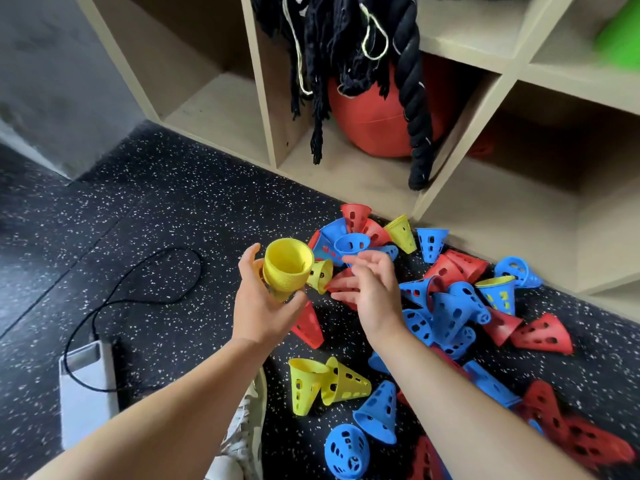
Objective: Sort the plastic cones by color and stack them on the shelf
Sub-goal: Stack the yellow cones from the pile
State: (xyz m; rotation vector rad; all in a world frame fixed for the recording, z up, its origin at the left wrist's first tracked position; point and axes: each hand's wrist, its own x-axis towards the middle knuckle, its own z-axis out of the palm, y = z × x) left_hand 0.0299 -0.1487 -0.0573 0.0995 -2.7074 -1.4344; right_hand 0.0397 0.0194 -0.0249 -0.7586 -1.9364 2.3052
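Note:
My left hand (263, 303) grips a nested stack of yellow cones (287, 268), wide end facing up. My right hand (370, 289) hovers just right of it with fingers spread and relaxed, holding nothing. A single yellow cone (321, 273) lies on the floor between the two hands. Red, blue and yellow perforated cones are scattered over the floor: two yellow ones (325, 384) below my hands, a yellow one (403, 233) near the shelf, several blue cones (446, 310) and red cones (540, 336) to the right. The wooden shelf (221, 116) stands behind the pile.
A red ball (374, 116) and a thick black rope (415, 98) fill the middle shelf compartment. A green object (620, 39) sits at the upper right. A black cable (138, 299) runs to a grey box (86, 386) on the speckled floor. A shoe (246, 427) is below my arms.

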